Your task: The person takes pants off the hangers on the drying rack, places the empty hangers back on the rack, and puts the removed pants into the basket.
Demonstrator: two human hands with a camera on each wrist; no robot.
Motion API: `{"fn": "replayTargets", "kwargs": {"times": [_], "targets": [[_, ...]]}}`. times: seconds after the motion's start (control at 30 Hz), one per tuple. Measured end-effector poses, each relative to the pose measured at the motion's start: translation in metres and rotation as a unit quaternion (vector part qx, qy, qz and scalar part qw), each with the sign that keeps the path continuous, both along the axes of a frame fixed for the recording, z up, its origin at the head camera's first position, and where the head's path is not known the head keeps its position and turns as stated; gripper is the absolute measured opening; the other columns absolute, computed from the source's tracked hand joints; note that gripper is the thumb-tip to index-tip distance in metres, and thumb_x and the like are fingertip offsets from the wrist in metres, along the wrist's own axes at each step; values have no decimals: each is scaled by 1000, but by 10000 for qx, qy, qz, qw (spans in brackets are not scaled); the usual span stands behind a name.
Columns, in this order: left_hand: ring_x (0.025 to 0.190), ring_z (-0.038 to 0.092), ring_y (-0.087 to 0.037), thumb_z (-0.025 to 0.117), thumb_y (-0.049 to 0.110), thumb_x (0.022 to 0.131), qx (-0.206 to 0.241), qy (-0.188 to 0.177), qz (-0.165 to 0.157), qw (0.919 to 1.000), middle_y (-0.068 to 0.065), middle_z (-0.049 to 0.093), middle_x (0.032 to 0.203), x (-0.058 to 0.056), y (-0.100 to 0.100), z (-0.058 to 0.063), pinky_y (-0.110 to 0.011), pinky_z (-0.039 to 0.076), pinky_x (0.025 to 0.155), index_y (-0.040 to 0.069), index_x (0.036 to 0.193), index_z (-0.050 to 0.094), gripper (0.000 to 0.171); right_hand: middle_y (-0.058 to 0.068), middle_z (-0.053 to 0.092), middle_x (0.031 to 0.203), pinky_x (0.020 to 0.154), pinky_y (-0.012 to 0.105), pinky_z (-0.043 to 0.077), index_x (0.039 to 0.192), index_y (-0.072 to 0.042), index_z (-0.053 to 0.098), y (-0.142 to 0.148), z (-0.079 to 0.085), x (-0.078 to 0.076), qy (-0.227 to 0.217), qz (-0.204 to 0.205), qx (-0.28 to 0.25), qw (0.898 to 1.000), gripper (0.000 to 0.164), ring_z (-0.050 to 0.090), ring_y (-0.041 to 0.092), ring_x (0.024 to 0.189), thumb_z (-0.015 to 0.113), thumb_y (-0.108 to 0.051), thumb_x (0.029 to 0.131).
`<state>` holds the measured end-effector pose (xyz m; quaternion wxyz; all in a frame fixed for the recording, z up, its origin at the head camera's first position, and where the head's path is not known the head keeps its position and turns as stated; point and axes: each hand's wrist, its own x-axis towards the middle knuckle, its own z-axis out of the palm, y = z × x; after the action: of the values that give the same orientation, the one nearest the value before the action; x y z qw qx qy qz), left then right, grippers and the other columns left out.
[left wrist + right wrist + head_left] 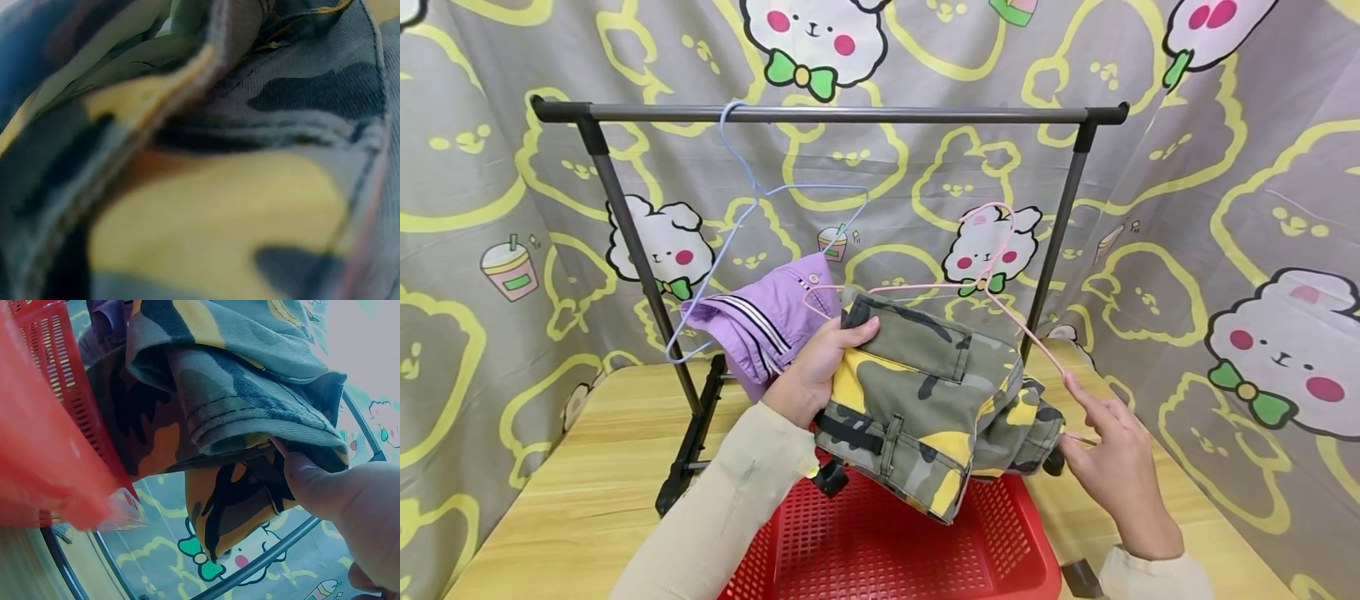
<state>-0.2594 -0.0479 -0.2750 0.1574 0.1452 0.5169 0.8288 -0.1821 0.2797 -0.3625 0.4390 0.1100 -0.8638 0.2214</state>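
Folded camouflage trousers (917, 392) in grey, black and yellow are held up over the basket. My left hand (820, 358) grips their left edge, thumb on top of the fabric. At the right, my right hand (1112, 458) pinches a pink hanger (1022, 321) near its right corner. The hanger's hook points up, and its lower part is hidden by the trousers. The right wrist view shows my thumb (312, 481) against the hanger, right at the cloth opening. Trouser fabric (219, 219) fills the left wrist view.
A grey clothes rack (910, 115) stands behind on the wooden table (550, 467). From its bar hangs a blue hanger (760, 196) carrying a purple garment (775, 312) with white stripes. Below my hands sits a red plastic basket (1037, 542). Patterned curtain (1187, 208) surrounds the table.
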Motion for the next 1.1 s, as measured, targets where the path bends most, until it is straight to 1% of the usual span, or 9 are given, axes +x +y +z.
{"fn": "replayTargets", "kwargs": {"times": [0.23,0.37,0.47,0.63,0.9,1.1], "targets": [[75,64,-16,53,12,92,46,24,-18,10000,-5,65,86,2,0,2,-27,51,71,6,103,55,12,0,40,68,48,29,25,124,-16,58,-2,1,0,-21,-52,12,10000,70,31,11,64,61,7,57],[76,64,-16,53,11,92,95,93,-82,9999,-5,65,86,3,1,4,-28,51,71,6,102,56,12,0,40,68,48,29,26,122,-14,59,-2,1,-1,49,-65,43,10000,70,32,12,63,65,9,57],[76,64,-16,53,11,92,95,106,-119,9998,-5,66,86,4,1,4,-27,51,71,5,102,55,12,1,41,68,47,30,26,121,-14,60,-3,2,-1,112,-73,82,9999,67,32,12,62,69,7,58],[76,64,-16,52,11,92,76,141,-98,9998,-5,66,86,5,2,5,-27,51,71,6,102,55,12,3,43,68,47,30,27,121,-14,60,-3,3,-2,128,-57,103,9998,65,34,12,61,70,4,59],[76,64,-15,52,11,92,118,279,-17,9995,-4,66,86,4,2,4,-26,51,72,7,102,56,12,5,46,68,46,32,31,121,-14,60,-3,5,-6,185,-37,251,9995,70,38,14,61,72,8,56],[77,63,-15,50,10,93,219,376,-62,9990,-3,65,87,2,2,2,-26,50,72,7,102,54,11,7,48,70,45,33,34,123,-15,59,-1,5,-11,269,93,422,9987,74,41,15,63,75,9,55]]}}
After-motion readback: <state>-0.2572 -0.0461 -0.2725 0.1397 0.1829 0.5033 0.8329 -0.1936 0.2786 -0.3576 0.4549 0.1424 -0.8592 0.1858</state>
